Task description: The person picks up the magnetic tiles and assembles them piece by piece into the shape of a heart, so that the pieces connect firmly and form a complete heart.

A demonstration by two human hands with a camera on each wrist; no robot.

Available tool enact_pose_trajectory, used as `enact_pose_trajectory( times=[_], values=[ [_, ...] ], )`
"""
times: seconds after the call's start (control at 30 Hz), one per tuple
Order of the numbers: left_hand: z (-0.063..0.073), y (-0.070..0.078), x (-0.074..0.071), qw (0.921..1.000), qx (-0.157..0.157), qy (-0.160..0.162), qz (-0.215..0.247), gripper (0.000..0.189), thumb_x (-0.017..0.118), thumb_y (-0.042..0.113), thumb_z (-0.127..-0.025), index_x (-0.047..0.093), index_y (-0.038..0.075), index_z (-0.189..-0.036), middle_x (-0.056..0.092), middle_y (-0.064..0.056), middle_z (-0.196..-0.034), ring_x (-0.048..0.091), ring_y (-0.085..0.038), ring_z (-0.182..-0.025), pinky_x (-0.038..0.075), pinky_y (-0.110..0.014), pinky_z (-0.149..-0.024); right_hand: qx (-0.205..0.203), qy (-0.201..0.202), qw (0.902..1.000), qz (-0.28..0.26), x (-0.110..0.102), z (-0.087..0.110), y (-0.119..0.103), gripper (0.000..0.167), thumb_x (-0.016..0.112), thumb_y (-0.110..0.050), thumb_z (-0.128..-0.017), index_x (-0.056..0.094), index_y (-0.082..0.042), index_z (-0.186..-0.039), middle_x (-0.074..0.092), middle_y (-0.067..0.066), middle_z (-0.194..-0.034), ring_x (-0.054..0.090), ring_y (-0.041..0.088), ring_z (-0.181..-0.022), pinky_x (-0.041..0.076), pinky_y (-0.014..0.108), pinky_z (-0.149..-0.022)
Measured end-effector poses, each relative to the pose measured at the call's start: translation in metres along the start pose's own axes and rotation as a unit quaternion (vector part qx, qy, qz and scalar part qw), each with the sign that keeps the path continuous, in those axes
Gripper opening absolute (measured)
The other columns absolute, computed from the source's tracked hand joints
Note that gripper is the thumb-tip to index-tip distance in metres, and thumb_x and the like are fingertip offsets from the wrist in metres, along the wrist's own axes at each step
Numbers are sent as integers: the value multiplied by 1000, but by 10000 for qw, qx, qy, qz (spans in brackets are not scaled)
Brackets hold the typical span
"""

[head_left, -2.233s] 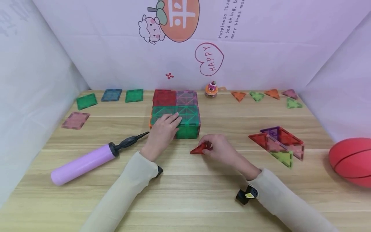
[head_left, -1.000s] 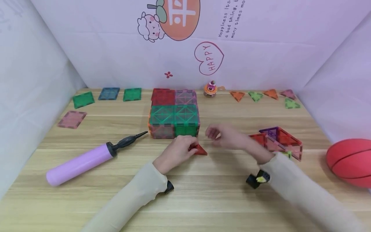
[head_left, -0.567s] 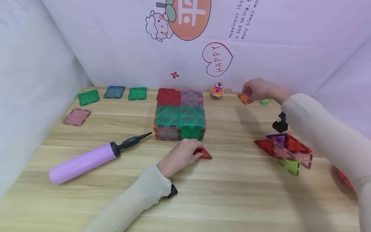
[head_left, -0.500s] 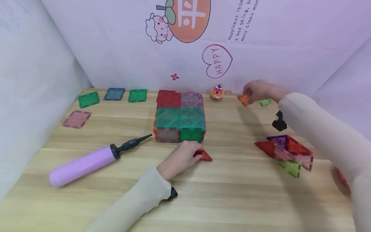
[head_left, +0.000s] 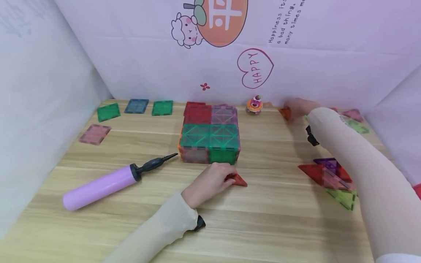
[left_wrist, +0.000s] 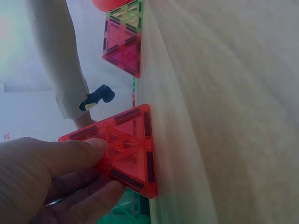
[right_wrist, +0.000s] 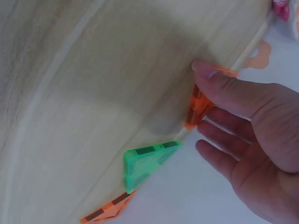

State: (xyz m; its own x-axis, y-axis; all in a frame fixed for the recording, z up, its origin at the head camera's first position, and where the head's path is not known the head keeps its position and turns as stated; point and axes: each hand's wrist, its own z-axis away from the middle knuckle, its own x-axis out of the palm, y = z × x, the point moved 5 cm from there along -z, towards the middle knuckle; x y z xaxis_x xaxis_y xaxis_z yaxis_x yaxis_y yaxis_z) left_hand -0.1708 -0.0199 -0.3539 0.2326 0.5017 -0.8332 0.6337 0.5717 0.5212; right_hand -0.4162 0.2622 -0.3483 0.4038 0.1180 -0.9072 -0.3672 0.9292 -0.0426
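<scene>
My left hand [head_left: 210,182] pinches a red triangular magnetic tile [left_wrist: 128,144] between thumb and fingers, standing on edge on the wooden table in front of the tile box. At the back right, my right hand [head_left: 296,107] has its thumb and fingers on an orange triangular magnetic tile [right_wrist: 198,105] by the wall. A green-looking triangular tile [right_wrist: 149,161] and another orange one [right_wrist: 110,208] lie beside that hand. The box [head_left: 210,137], built of red, purple, green and pink square tiles, stands at the table's middle.
A purple balloon pump [head_left: 98,188] with a black nozzle lies at the left. Loose square tiles [head_left: 136,106] lie at the back left. A small figurine [head_left: 254,105] stands behind the box. Joined triangular tiles [head_left: 310,173] stand under the right forearm; a red ball [head_left: 417,190] peeks in beyond.
My left hand has come off the box and taken over the red tile from my right hand. The right hand has swung to the back right and taken hold of the orange tile.
</scene>
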Motion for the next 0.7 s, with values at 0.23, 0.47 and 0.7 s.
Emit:
enact_pose_trajectory(
  times=[0.23,0.47,0.7],
  values=[
    [-1,3,0,9999,15,30,-131,10,69,13,-87,70,9,-96,69,-3,-92,64,-15,-83,52,-23,-77,347,-38,9992,-206,-2,4,4,46,76,-7,-70,53,11,-106,56,21,-97,49,33,-89,44,47,-83],
    [0,2,2,9999,8,24,-101,12,69,14,-88,71,9,-98,70,-3,-93,66,-15,-85,52,-22,-77,588,12,9982,-149,-2,9,5,42,77,-12,-70,54,7,-100,54,16,-90,47,30,-85,42,41,-75],
    [1,0,-1,9999,36,32,-116,13,69,14,-88,72,8,-99,71,-4,-94,65,-14,-85,53,-23,-77,37,331,9993,-197,-19,26,4,30,73,-11,-74,60,6,-95,60,19,-90,54,31,-84,46,44,-73]
  ],
)
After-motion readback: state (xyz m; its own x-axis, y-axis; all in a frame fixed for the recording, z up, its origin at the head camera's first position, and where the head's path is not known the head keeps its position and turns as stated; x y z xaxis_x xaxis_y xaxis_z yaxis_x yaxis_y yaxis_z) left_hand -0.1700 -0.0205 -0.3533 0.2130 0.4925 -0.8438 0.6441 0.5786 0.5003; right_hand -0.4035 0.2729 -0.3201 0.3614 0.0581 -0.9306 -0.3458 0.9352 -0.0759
